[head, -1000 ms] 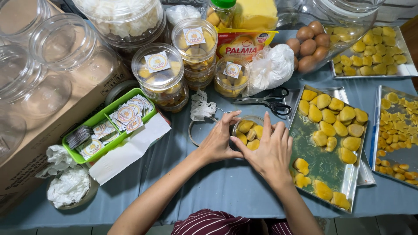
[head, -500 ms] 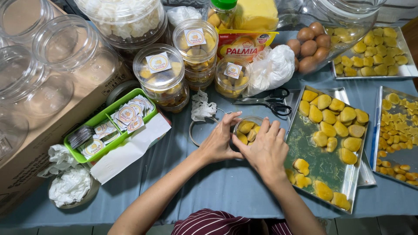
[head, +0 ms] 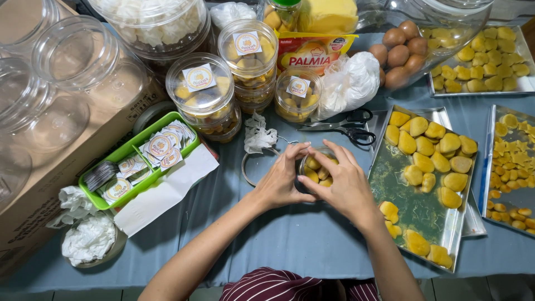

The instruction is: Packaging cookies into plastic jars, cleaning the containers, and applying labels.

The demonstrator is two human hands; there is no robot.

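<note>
Since the earlier frame both hands have drawn in tighter over the small clear jar (head: 317,170): the right hand (head: 341,187) has slid across its mouth, and the left hand (head: 278,181) has curled closer on the other side. The grip is now narrow on both sides, fingers wrapped round the jar's wall and rim, with the jar standing on the blue worktop (head: 290,245) directly between the palms.

The jar looks only partly filled: a few pale yellow cookies show through the gap between the fingers, and no lid is on it. Just left of the grip lies a clear ring-shaped lid (head: 251,167), off the jar. Beyond the grip, three round tubs (head: 248,50) stand lidded and labelled, apparently finished. To the right of the grip, the metal baking tray (head: 415,209) holds many glossy, lumpy yellow cookies, with bare greasy patches where others may have been taken, so plenty seems left to pack.

Black-handled scissors (head: 348,128) lie just beyond the right hand. Left of the grip, a bright green plastic tray (head: 92,195) carries round paper stickers, and a white sheet lies beside it. Crumpled white tissue (head: 259,136) sits near the left fingertips. Brown eggs (head: 398,53) rest smooth and matt, farther beyond.
</note>
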